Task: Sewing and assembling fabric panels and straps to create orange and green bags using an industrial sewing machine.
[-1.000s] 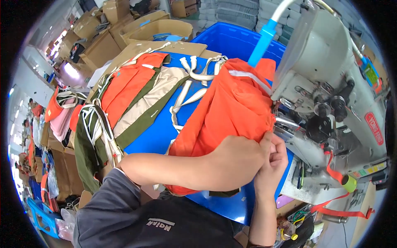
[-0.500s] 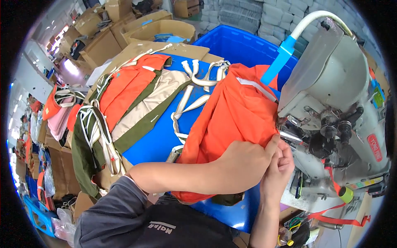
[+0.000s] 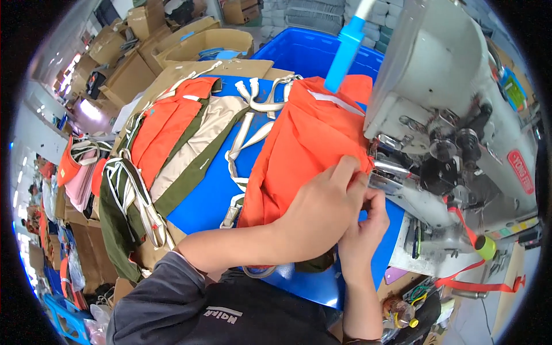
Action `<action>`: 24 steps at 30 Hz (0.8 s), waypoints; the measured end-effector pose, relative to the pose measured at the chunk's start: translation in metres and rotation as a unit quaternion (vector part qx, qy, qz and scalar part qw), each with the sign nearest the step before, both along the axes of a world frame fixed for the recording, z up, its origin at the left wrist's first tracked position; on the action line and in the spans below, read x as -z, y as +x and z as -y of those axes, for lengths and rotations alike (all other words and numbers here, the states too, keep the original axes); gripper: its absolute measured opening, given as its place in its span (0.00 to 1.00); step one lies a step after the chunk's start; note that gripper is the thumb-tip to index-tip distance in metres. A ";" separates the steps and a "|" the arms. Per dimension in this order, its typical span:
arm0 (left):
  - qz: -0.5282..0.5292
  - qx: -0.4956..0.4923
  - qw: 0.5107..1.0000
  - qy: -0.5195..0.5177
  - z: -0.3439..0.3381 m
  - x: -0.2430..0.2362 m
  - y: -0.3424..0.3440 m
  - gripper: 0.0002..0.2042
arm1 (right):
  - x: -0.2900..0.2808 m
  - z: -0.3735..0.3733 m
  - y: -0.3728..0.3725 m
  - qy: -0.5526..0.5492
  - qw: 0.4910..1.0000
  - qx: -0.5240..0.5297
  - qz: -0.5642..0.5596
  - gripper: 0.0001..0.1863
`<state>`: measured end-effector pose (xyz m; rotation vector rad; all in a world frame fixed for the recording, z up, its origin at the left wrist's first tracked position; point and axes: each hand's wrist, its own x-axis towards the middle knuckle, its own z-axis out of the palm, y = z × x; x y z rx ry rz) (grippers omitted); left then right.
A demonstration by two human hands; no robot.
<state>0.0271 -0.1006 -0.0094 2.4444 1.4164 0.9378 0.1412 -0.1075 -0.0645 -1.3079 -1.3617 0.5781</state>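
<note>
Under the left hand [image 3: 325, 201], orange fabric [image 3: 310, 138]

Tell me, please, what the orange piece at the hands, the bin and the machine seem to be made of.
Orange piece: thin, matte fabric, perhaps synthetic, given its soft folds. Bin: probably plastic, smooth, evenly blue. Machine: apparently metal, painted grey, with shiny bare parts.

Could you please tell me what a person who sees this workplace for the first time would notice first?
Probably the bright orange cloth on the blue tabletop, with the left hand over its lower right part and the right hand close beside. Next would be the large grey sewing machine, filling the right side. Farther left, orange, olive and beige fabric pieces lie with white straps.
</note>
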 end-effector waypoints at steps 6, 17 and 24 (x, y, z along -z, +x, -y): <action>-0.009 0.027 1.000 0.009 -0.002 0.000 -0.001 0.22 | 0.001 0.009 0.001 -0.029 0.998 -0.037 -0.046 0.07; 0.043 0.014 0.998 0.035 -0.006 0.002 0.013 0.20 | -0.004 0.007 0.009 -0.056 0.973 -0.105 -0.199 0.10; 0.062 0.035 0.997 0.017 -0.008 0.007 0.009 0.18 | -0.009 0.003 0.012 -0.062 0.974 -0.116 -0.184 0.10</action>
